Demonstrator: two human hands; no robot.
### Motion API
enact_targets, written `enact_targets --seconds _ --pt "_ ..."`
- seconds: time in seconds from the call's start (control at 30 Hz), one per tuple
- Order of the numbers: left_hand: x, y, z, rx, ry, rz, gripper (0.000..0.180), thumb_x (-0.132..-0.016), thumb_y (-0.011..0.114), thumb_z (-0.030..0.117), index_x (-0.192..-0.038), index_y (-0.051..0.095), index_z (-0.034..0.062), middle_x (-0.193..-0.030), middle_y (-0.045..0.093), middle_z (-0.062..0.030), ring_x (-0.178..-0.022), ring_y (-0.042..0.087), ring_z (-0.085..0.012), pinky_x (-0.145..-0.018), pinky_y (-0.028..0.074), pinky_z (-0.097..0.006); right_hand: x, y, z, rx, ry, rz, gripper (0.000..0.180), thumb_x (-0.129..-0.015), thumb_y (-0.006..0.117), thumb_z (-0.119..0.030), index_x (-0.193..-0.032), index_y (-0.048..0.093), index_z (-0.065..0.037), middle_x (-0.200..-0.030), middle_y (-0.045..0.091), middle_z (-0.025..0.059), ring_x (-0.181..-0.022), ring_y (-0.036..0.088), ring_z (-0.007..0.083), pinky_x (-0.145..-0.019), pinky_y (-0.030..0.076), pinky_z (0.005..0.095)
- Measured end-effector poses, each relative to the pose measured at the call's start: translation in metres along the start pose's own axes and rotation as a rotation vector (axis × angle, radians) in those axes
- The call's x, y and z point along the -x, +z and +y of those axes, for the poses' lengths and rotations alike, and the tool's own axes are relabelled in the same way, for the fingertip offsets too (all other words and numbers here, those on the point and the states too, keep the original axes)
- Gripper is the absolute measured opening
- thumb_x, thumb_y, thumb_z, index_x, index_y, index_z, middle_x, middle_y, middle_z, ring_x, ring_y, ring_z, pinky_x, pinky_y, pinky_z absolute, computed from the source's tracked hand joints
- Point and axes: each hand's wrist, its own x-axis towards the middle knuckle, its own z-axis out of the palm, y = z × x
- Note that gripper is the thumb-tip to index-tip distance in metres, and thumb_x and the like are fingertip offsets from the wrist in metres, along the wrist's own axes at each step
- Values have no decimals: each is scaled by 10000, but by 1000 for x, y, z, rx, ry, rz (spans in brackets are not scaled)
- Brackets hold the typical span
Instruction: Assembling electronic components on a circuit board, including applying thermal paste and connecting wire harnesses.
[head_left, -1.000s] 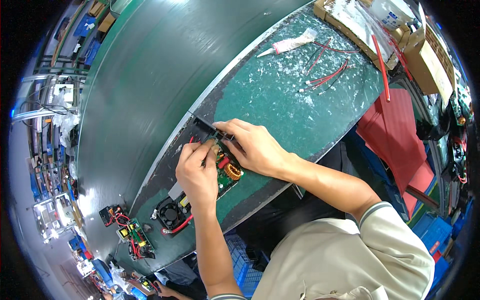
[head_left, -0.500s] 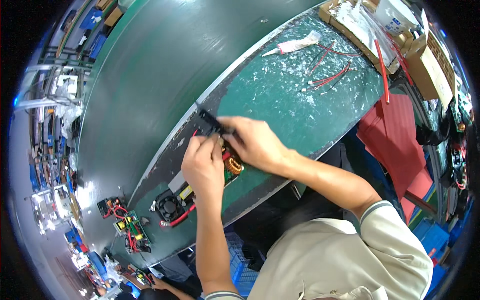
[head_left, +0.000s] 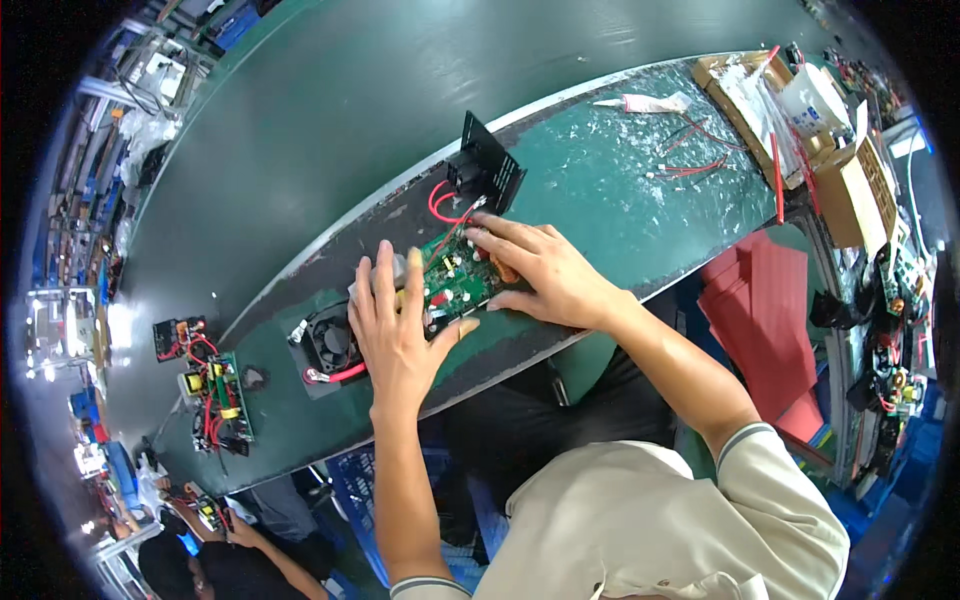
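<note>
In the centre of the frame I am stretching my left hand (head_left: 393, 322) over the left part of a green circuit board (head_left: 458, 298), its fingers straightened and slack, clenching nothing. I am spreading my right hand (head_left: 552, 275) across the board's right end, fingers toward the far edge and thumb toward the near one, and I cannot tell whether it is gripping or only resting. The board is lying on the bench (head_left: 620, 170) between my hands, partly covered by them. Just left of my left hand a black fan (head_left: 330, 338) is sitting, a thick red cable (head_left: 343, 374) running past it. Beyond the board, at upper centre, a black panel (head_left: 495, 165) is standing tilted, red wires (head_left: 434, 207) looping beside it. Well apart, at lower left, a second wired assembly (head_left: 232, 400) is lying. Toward the upper right a tube (head_left: 650, 104) is lying near loose red leads (head_left: 695, 171), and farther over, a white tub (head_left: 810, 105) is standing
</note>
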Motion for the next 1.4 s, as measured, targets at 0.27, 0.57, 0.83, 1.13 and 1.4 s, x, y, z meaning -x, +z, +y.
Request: enact_targets --seconds 0.27,0.57,0.83,1.13,1.4 --pt "0 6 -4 68 -36 81 929 -705 772 465 -1460 389 81 -1496 393 -134 -1319 388 -393 -1012 340 -530 -3 7 -6 16 81 58 773 -764 776 -345 -1428 462 -103 -1456 453 137 -1230 524 320 -998 407 411" --pt "2 15 -8 61 -94 140 880 -696 791 401 -1443 429 108 -1417 496 -92 -1255 465 -363 -991 355 -508 -8 18 -7 -26 159 66 743 -701 816 -309 -1367 548 -119 -1397 521 125 -1132 590 307 -942 441 397" --pt "-18 15 5 76 -1 138 817 -789 692 498 -1440 419 87 -1426 486 -117 -1287 438 -375 -1049 337 -504 -4 -7 -8 -21 218 149 658 -693 803 -261 -1298 601 -99 -1335 571 149 -990 657 296 -831 506 388" --pt "31 10 10 172 67 362 707 -855 725 282 -1417 402 -2 -1480 413 -197 -1360 376 -392 -1131 269 -502 45 -54 -12 -172 -51 339 561 -861 708 -266 -1343 518 -52 -1336 547 172 -1123 597 327 -948 482 426" --pt "187 -3 103 1514 -390 -1069 387 -1005 542 232 -1285 531 -36 -1022 638 -69 -795 595 -121 -692 478 -228 170 -244 68 809 538 141 883 -708 739 -82 -1482 371 -292 -1541 220 221 -1394 278 424 -1105 316 550"
